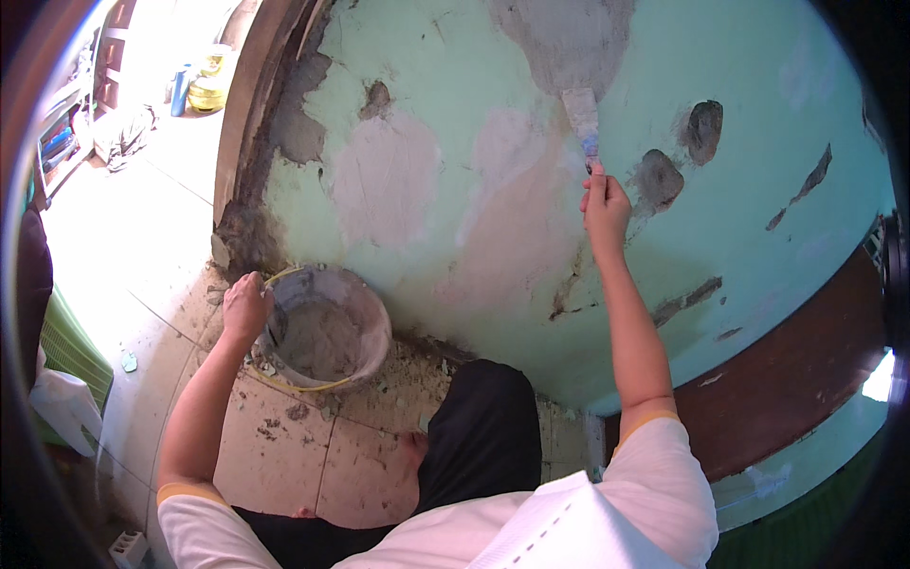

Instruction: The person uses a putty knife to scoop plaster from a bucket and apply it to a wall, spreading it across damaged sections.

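Note:
My right hand (603, 204) grips a putty knife (581, 119), its blade against a grey patch (559, 43) high on the mint-green wall (379, 57). My left hand (246, 303) is closed at the left rim of a bucket (372, 327) on the floor; a dark, thin item shows under the fingers, too unclear to name. Grey, pasty material (322, 337) lies inside the bucket, which has a yellow handle. Pale patches (384, 175) and dark chipped spots (662, 178) mark the wall around the knife.
A bright doorway with a brown frame (242, 133) is at upper left, with a yellow container (207, 93) and blue cylinder (180, 90) beyond. Crumbs litter the tiled floor (265, 446) by my bent leg (479, 427). A green slatted object (71, 346) stands at left, a brown panel (749, 398) at right.

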`<control>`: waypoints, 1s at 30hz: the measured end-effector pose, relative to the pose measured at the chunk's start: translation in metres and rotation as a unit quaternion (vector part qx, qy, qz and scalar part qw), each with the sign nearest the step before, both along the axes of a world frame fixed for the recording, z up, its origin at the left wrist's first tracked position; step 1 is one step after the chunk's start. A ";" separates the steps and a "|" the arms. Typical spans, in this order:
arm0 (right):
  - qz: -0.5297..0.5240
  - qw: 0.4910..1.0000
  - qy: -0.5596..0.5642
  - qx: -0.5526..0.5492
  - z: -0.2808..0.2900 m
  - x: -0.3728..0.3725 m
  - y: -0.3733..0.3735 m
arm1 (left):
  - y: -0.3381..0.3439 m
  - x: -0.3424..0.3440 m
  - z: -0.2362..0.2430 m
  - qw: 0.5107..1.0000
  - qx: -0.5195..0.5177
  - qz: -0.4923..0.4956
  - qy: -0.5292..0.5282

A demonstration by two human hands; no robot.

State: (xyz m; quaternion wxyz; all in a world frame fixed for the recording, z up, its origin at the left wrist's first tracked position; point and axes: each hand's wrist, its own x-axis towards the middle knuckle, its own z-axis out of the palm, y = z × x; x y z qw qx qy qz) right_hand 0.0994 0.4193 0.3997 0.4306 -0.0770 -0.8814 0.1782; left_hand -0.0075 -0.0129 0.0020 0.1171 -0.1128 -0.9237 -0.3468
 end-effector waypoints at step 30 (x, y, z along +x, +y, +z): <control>0.228 0.722 -0.515 0.402 -0.415 -0.074 -0.190 | -0.065 -0.046 -0.002 0.993 -0.079 0.033 -0.075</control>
